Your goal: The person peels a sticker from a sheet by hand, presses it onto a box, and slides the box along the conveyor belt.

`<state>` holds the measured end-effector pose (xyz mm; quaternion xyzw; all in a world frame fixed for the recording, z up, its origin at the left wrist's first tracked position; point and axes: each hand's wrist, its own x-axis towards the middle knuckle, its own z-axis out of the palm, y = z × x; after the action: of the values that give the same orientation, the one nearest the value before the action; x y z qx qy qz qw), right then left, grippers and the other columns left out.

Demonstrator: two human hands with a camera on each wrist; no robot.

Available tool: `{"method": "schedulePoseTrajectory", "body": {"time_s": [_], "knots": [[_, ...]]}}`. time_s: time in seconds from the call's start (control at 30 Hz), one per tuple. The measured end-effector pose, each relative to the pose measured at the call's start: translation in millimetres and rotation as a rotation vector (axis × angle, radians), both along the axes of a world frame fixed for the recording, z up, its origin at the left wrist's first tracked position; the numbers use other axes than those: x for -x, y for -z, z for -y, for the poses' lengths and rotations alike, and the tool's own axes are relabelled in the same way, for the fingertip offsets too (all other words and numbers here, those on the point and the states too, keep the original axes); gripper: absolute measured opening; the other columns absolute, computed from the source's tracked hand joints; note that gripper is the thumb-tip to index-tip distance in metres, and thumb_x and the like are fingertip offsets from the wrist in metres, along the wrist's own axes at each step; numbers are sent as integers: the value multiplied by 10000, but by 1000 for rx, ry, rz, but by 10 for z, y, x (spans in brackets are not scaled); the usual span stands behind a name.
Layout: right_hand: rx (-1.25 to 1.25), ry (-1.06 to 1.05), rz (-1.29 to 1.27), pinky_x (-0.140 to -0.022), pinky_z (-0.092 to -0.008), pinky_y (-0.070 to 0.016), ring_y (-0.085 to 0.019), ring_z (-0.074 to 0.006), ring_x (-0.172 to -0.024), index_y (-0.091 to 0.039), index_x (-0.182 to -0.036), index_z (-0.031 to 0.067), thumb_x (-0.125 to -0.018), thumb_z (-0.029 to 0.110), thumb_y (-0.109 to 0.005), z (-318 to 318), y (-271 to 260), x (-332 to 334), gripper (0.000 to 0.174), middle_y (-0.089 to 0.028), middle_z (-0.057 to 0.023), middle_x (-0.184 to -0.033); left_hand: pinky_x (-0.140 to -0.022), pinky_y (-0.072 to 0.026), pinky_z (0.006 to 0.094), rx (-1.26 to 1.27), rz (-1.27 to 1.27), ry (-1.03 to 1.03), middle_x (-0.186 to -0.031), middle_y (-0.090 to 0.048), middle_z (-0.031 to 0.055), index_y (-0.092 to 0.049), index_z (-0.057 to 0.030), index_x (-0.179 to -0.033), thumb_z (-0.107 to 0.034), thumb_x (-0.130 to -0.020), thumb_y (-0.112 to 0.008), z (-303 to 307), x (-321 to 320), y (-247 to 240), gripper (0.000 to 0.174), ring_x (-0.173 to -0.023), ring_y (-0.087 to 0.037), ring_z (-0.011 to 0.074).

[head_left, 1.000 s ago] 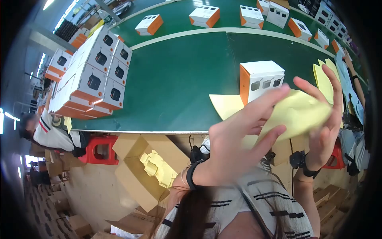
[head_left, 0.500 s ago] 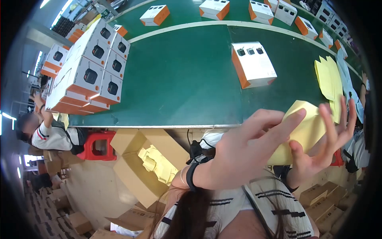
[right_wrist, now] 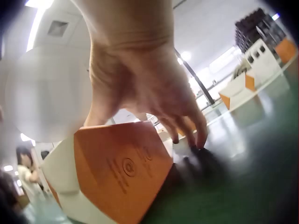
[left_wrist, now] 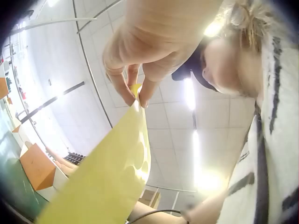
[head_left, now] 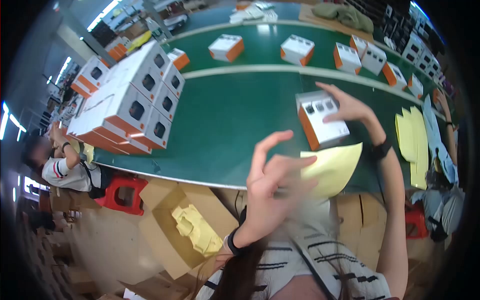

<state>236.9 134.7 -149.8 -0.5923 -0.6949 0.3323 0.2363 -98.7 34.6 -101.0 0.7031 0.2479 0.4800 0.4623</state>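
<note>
My left hand [head_left: 275, 185] pinches a corner of a thin yellow sheet [head_left: 334, 167] between thumb and fingers. In the left wrist view, the sheet [left_wrist: 100, 172] hangs down from the fingertips and shows shiny round patches. My right hand [head_left: 347, 106] holds the white and orange box [head_left: 325, 122] on the green table, its thumb over the printed face and its fingers past the far edge. The right wrist view shows the orange face of that box [right_wrist: 124, 172], with curled fingers [right_wrist: 200, 133] reaching down on its far side; the thumb tip is hidden.
A stack of similar boxes [head_left: 127, 105] stands at the left of the green table [head_left: 220, 125]. Several more boxes line the far strip. Yellow sheets [head_left: 412, 145] lie at the right. An open carton [head_left: 157, 240] with crumpled yellow paper [head_left: 197, 230] sits below. People work at both sides.
My right hand has left the yellow sheet and moved up to the box. My left hand has moved left, keeping the sheet. The head view has tilted up.
</note>
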Motion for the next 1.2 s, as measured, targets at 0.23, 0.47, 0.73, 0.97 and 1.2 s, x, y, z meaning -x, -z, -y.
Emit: {"method": "schedulePoseTrajectory", "body": {"time_s": [0.23,0.47,0.73,0.97,1.2], "knots": [[-357,171,-9,-858,-290,-431,-503,-208,-974,-613,-1245,68,-549,110,-849,704,-302,453,736,-419,-60,-1027,-964,-495,319,258,6,233,-1203,-606,136,-468,-26,-1316,117,-797,-552,-377,-106,281,545,-1159,-600,219],[-608,328,196,-957,-419,-441,-512,-336,-1127,-630,-1025,47,-646,164,-800,1512,-230,864,432,-523,-136,-1236,-873,-464,331,12,-328,177,-1032,-511,183,-369,-46,-1455,114,-696,-471,-84,-425,441,782,-959,-549,360],[-661,105,422,-759,-362,-499,-546,-274,-880,-684,-1152,78,-756,145,-713,1363,-494,701,403,-659,-45,-1207,-935,-478,345,15,-245,98,-1178,-535,178,-317,-37,-1461,118,-746,-506,-19,-361,703,756,-1076,-581,312],[-791,51,733,-764,-389,-460,-556,-234,-858,-661,-1211,114,-684,145,-759,1449,-446,851,537,-639,-21,-1232,-945,-523,311,37,-149,126,-1338,-488,168,-446,57,-1307,142,-811,-629,-70,-106,472,535,-1162,-590,207],[-403,13,853,-1128,-490,-210,-350,-260,-1423,-475,-1437,153,-859,359,-546,1696,-648,865,619,-409,-78,-1521,-952,-510,295,71,20,105,-1232,-598,159,-489,94,-1313,156,-805,-674,-30,-87,287,545,-1145,-601,197]]}}
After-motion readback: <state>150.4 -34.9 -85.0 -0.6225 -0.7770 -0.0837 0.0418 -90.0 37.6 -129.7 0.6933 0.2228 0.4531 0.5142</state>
